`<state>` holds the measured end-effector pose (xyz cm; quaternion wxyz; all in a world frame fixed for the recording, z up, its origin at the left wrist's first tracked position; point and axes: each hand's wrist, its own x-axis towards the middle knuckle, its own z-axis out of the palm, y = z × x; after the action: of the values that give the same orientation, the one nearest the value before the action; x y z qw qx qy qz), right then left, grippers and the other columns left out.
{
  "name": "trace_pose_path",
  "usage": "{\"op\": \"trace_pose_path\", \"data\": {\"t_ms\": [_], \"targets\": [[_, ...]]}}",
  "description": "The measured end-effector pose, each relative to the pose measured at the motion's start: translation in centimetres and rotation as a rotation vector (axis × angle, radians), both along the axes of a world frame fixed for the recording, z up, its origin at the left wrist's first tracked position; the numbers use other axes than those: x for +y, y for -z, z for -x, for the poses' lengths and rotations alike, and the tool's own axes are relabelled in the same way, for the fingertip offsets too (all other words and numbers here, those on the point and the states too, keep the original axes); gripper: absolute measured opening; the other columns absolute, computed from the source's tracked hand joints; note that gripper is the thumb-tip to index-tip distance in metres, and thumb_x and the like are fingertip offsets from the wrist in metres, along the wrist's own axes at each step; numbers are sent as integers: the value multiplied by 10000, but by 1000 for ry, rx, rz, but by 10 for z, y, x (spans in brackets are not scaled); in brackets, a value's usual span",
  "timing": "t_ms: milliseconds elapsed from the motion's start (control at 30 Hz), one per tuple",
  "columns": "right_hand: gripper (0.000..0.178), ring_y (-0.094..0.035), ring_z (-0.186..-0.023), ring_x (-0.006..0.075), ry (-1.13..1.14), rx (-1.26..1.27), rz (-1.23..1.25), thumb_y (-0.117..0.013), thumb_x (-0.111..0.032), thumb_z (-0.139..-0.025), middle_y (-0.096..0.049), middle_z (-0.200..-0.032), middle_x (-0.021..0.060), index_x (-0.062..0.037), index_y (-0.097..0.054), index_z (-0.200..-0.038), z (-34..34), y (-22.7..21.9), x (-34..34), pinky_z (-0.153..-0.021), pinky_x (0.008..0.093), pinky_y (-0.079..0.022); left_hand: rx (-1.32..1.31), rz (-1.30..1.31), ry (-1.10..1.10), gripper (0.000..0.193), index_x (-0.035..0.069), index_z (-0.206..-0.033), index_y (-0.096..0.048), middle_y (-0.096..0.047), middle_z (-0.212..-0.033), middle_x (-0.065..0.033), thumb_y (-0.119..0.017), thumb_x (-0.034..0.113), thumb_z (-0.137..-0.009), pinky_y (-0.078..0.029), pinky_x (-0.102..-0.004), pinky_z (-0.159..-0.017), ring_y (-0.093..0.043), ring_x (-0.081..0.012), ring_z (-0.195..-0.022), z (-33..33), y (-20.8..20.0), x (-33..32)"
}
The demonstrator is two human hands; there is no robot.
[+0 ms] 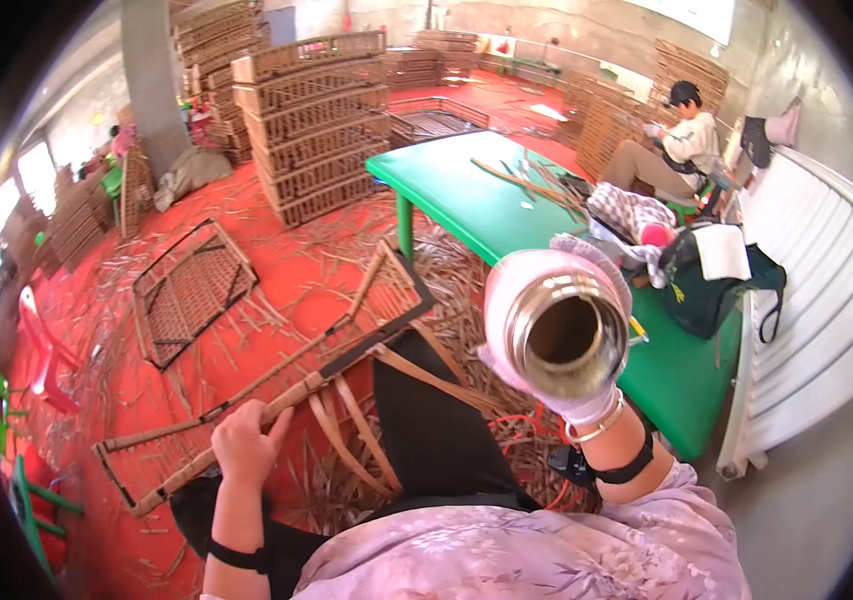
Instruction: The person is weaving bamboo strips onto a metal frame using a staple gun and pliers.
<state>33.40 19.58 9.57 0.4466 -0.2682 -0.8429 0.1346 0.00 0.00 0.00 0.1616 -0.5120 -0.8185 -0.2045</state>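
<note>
My right hand [588, 406], in a pale glove, is raised close in front of me and wrapped round a thermos flask [538, 318]. The flask has no lid on, and its steel mouth tilts toward me. Low on the left, my bare left hand [245, 441] grips the near rail of a rattan frame [292, 398], fingers curled round it and thumb along the top. That frame lies slanted across my knees, its far corner edged in dark strip. Loose rattan strips [348, 425] hang from the rail by my lap.
A green table [433, 180] at the right carries cane strips, a checked cloth [628, 210] and a dark bag [698, 293]. Another woven panel [196, 290] lies on the red floor amid scraps. Stacked rattan crates [311, 130] stand behind; a seated person [686, 145] works at back right.
</note>
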Motion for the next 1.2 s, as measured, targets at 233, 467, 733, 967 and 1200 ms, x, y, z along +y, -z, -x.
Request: {"op": "trace_pose_path", "data": {"t_ms": [233, 467, 733, 967, 1200], "targets": [[795, -415, -1301, 264, -535, 535, 1023, -729, -422, -777, -443, -1403, 102, -134, -359, -1419, 36, -72, -61, -1123, 453, -292, 72, -86, 87, 402, 68, -682, -535, -581, -648, -91, -688, 418, -805, -485, -407, -573, -618, -294, -632, 3, -1, 7], [456, -586, -1101, 271, -498, 729, -213, -642, -192, -856, -576, -1210, 179, 3, -498, -1242, 84, -107, -82, -972, 400, -467, 40, -90, 91, 435, 83, -663, -532, -580, -649, -94, -662, 474, -804, -488, -416, -572, -619, -301, -636, 2, -6, 3], [409, -612, -1071, 277, -572, 759, -445, -635, -157, -861, -597, -1178, 194, 24, -523, -1209, 116, -123, -69, -947, 398, -493, 39, -54, 78, 428, 82, -703, -564, -612, -674, -78, -667, 486, -798, -501, -389, -583, -637, -272, -649, 6, 5, -2], [408, -613, -1069, 284, -575, 757, -510, -643, -156, -853, -600, -1174, 199, 26, -528, -1200, 110, -140, -62, -943, 404, -494, 37, -57, 73, 425, 85, -701, -565, -615, -677, -78, -668, 486, -797, -508, -386, -584, -641, -269, -656, 5, 0, 1], [408, -614, -1067, 291, -597, 745, -569, -650, -154, -845, -603, -1170, 204, 28, -534, -1191, 109, -149, -51, -939, 410, -495, 21, -71, 74, 426, 85, -705, -574, -621, -678, -71, -671, 490, -793, -509, -388, -572, -643, -262, -657, 8, 6, 1]]}}
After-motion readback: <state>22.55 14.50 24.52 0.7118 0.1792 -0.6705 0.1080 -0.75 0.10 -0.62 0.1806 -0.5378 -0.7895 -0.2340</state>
